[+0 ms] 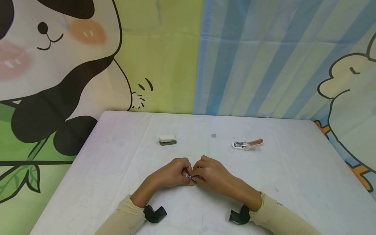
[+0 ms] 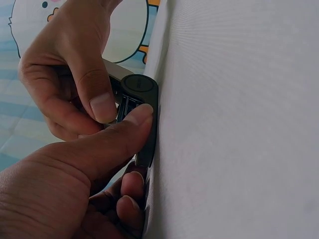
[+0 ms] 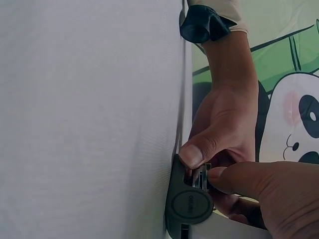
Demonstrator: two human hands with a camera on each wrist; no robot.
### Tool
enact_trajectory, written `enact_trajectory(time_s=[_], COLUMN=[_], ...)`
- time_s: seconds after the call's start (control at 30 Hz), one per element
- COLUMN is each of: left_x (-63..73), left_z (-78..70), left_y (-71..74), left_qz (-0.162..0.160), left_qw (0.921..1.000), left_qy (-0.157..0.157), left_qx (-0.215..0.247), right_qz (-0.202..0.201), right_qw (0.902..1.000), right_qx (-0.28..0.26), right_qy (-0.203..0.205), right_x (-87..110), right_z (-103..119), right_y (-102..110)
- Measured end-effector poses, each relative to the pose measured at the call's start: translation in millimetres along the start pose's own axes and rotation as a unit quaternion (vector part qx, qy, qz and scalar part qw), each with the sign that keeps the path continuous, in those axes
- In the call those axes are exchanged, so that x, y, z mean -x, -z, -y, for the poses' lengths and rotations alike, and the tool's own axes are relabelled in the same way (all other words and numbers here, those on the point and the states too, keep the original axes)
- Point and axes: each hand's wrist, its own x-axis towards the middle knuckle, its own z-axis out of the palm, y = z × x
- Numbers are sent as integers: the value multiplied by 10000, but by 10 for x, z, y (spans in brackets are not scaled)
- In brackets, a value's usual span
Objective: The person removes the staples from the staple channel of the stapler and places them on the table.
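A small dark grey stapler (image 2: 140,84) with a round pivot cap is held between both hands, low over the white table. Its metal staple channel (image 3: 200,179) is exposed. My left hand (image 1: 176,173) grips the stapler's dark base, thumb along its edge by the channel and fingers curled beneath. From the other side my right hand (image 1: 212,173) pinches at the channel with thumb and bent fingers, beside the pale top arm (image 2: 117,69). In the head view the fingers hide most of the stapler, leaving only a glint of metal.
Behind the hands, a white-and-grey stapler (image 1: 167,139) stands at the left. A small grey block (image 1: 213,135), like a strip of staples, lies near the middle. To the right lies a pink-and-white stapler (image 1: 248,144), its top swung back. A printed cloth (image 1: 164,58) hangs behind the table.
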Motion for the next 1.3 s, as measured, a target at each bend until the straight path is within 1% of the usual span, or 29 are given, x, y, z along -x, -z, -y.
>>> enact_trajectory(time_s=[0.13,0.23,0.33,0.43,0.57,0.7,0.93,1.03,1.17,1.23,1.3], left_x=[0,1,-2,-6,-13,-16,-17,-23,-28,-30,-33], left_z=[3,3,4,13,20,16,9,20,29,31,38], left_y=[0,1,2,0,-4,0,12,7,1,-2,-6], left_qz=[26,39,25,13,15,12,44,39,38,43,38], left_qw=[10000,10000,10000,10000,10000,10000,9999,10000,10000,10000,10000], left_qy=[47,48,15,2,0,-19,-96,-92,-47,-10,-1], left_qx=[5,19,12,19,48,31,7,0,29,43,41], right_qz=[27,72,152,209,198,131,-355,-557,-733,-779,-802], right_qw=[9987,9945,9889,9835,9764,9656,9555,9451,9306,9271,9255], right_qx=[-504,-1012,-1430,-1713,-2048,-2477,-2762,-3001,-3234,-3183,-3054], right_qy=[-124,-242,-386,-539,-665,-787,-971,-1165,-1551,-1822,-2090], right_x=[20,31,32,33,29,24,45,39,1,-17,-22], right_z=[-25,-47,-72,-98,-139,-202,-352,-392,-373,-366,-390], right_y=[34,67,90,98,111,143,167,178,283,350,389])
